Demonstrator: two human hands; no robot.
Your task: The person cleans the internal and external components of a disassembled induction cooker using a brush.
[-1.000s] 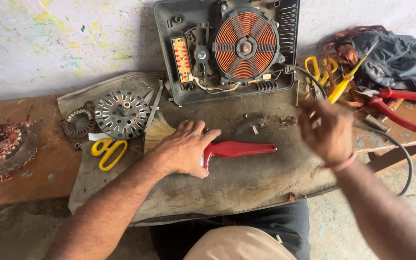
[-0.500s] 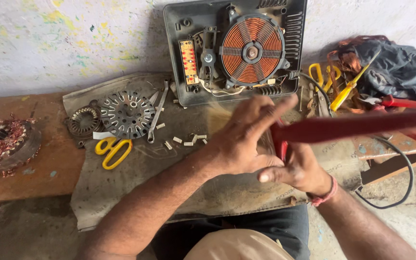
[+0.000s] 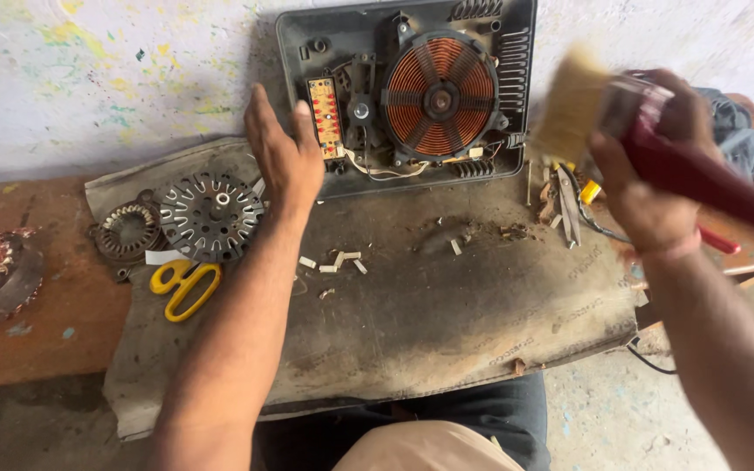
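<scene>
Head view: left hand (image 3: 283,157) flat, released; right hand (image 3: 647,174) raised, grasping paintbrush (image 3: 656,148).

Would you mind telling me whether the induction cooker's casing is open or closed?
Open: the induction cooker shows its bare copper coil and circuit board.

No packages, labels, signs or screens are visible.

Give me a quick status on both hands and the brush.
Left hand open, fingers spread, at the opened cooktop edge. Right hand shut on red-handled brush, bristles raised beside the copper coil. Small white bits lie on the mat.
</scene>
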